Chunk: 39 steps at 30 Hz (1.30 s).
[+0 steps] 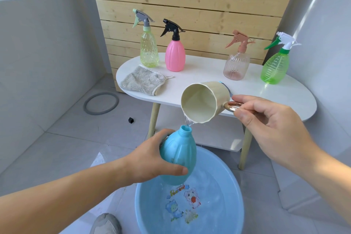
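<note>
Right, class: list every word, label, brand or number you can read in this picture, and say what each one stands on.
Yellow lettering on the floor of the blue basin, above cartoon animals: begins with what looks like "P"; the rest is too blurred to read.
On the blue bottle, cup, yellow-green sprayer, pink sprayer, peach sprayer, green sprayer: no text visible.

1. four spray bottles line the back of the white table (209, 74): the yellow-green bottle (149, 51) and pink bottle (174, 55) stand just beside each other, then a wide gap, then the rose bottle (236, 64) and green bottle (275, 68).
2. the grey cloth (141, 80) covers the left front.
3. the tilted cup (203, 100) and blue bottle (178, 157) hang before the table's front edge.
4. the blue basin (146, 205) fills the floor below; open floor tiles (76, 148) spread to its left.
</note>
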Motion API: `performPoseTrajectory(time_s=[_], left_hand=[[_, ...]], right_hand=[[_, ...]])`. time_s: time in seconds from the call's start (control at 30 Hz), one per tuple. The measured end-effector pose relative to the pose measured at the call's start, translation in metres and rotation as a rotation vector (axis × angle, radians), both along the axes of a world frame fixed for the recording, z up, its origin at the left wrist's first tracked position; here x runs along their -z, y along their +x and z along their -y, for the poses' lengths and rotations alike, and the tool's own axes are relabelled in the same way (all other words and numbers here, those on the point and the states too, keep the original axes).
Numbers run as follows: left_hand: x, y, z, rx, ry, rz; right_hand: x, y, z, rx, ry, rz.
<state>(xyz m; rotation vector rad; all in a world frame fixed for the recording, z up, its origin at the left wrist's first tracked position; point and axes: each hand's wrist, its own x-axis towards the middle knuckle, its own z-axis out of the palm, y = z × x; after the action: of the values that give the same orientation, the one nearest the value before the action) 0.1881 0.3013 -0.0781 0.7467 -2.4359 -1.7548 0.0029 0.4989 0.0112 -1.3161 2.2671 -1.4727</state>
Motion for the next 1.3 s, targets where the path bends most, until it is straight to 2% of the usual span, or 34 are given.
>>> performPoseTrajectory(time_s=[1.3], left_hand=[[0.0035,0.0001,0.0003,-0.004,-0.006,0.009]], right_hand=[[0.0077,-0.0038,0.0001,-0.067,-0.084,-0.227]])
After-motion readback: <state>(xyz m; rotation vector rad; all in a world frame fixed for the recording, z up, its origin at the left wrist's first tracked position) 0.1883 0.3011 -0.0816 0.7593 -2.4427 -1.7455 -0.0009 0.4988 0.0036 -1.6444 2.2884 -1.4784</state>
